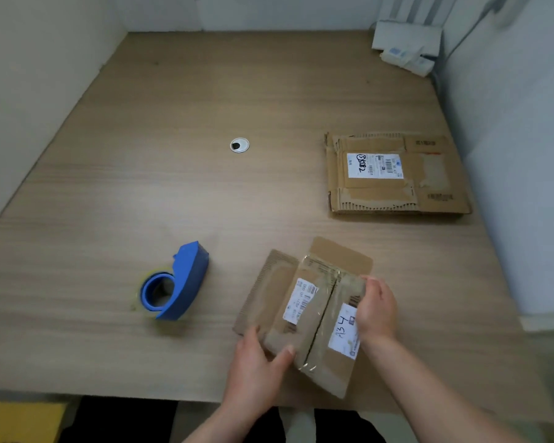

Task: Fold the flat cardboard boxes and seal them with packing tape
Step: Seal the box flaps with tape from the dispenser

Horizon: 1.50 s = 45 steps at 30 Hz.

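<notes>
At the front edge of the table [141,193] is the box [314,314], its flaps meeting at a seam, with the tape dispenser [176,282] to its left. The left hand [263,356] grips its near corner, the right hand [376,311] its right side. It seems best to press the flaps flush before reaching for tape.

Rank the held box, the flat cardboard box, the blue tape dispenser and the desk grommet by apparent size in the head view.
1-2. held box and flat cardboard box: they look alike; the held one is nearer the camera, so unranked.
3. blue tape dispenser.
4. desk grommet.
</notes>
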{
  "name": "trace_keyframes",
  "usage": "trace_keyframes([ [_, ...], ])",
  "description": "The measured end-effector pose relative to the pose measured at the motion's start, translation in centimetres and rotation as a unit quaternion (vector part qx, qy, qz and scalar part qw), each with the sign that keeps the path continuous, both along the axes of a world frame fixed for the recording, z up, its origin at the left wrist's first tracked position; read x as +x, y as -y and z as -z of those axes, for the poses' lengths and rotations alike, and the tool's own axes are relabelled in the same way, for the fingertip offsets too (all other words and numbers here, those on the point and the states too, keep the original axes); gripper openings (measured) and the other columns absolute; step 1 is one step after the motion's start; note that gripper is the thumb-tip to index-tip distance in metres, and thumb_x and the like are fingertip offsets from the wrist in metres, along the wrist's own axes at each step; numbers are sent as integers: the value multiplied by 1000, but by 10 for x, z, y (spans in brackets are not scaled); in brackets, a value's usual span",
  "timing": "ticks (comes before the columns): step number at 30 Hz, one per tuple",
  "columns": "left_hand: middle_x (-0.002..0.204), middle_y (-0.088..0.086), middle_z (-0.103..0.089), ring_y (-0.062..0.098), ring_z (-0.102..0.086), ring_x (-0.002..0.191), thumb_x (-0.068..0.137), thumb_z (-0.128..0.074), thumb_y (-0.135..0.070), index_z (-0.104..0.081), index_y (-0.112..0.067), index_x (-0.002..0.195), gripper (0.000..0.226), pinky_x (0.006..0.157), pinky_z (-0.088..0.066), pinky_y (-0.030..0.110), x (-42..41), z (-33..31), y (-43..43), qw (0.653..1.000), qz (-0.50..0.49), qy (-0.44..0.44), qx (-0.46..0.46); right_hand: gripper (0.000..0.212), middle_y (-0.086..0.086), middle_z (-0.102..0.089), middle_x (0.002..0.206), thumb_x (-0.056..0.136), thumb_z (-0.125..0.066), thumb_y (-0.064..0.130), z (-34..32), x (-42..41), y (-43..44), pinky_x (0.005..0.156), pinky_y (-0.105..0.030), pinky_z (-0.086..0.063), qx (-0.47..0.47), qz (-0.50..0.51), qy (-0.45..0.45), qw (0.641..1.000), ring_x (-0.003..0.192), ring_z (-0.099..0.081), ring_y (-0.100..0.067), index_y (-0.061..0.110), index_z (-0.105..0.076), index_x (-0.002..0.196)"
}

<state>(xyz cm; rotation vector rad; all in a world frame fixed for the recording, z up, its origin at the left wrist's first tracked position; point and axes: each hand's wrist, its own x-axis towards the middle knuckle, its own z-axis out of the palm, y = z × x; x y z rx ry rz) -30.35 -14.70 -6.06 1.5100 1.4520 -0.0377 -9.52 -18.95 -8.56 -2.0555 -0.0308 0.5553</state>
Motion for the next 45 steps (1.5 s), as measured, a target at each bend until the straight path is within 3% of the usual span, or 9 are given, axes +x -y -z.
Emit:
trace_keyframes([
  [6,138,-1,-51,22,-63,110,77,-78,-32,-39,-30,144,77,99,-52,49,44,-1,-62,986,-103,133,-23,28,-12,-53,78,99,-42,17,-13,-15,57,70,-40,-31,-136,47,23,989,80,-49,-32,2,-54,77],
  [10,151,-5,-38,12,-50,120,90,-70,-28,-33,-21,151,72,110,-38,34,66,-22,-87,993,40,103,42,22,-3,-64,74,89,-61,20,-13,-33,89,69,-38,-44,-229,-105,53,966,76,-58,-28,15,-57,68],
  [12,149,-3,-35,7,-46,113,90,-68,-30,-36,-19,149,68,104,-33,25,68,-27,-82,984,131,69,97,3,-2,-68,91,83,-62,24,-24,-32,88,76,-36,-45,-172,-70,99,978,88,-61,-28,22,-62,85],
  [18,148,-5,-32,16,-50,117,91,-63,-34,-35,-32,142,58,96,-45,33,72,-16,-70,971,171,7,169,76,2,-28,161,87,-64,42,-33,9,49,123,-40,-20,-147,-289,161,932,150,-21,-17,23,-33,154],
  [25,134,0,-45,14,-55,110,87,-68,-40,-49,-28,137,55,96,-41,25,64,-12,-66,991,58,9,123,78,7,-51,127,68,-62,70,-29,19,26,101,-34,-44,-249,-376,188,872,120,-47,-16,33,-48,135],
  [30,141,3,-39,18,-51,124,80,-80,-40,-48,-15,142,74,102,-35,22,62,-11,-73,991,-10,6,133,104,10,-52,141,58,-55,90,-29,15,21,100,-37,-47,-270,-464,126,834,126,-53,-16,36,-36,144],
  [35,147,5,-34,16,-43,132,82,-79,-27,-36,-15,150,81,103,-25,15,71,-9,-78,989,-29,30,143,88,7,-60,130,65,-55,88,-29,3,11,90,-37,-50,-265,-475,97,834,114,-61,-22,34,-37,132],
  [41,160,5,-25,18,-27,147,88,-72,-21,-23,-14,156,85,120,-23,29,76,-8,-95,983,43,38,172,108,5,-55,142,64,-54,89,-30,2,1,95,-41,-50,-258,-449,75,852,120,-60,-26,34,-17,149],
  [45,152,8,-39,24,-36,141,87,-73,-19,-42,-10,147,69,116,-31,37,50,-20,-105,940,29,1,340,113,-1,-32,159,72,-49,87,-35,3,-5,108,-44,-42,-249,-435,122,856,138,-43,-27,32,2,157],
])
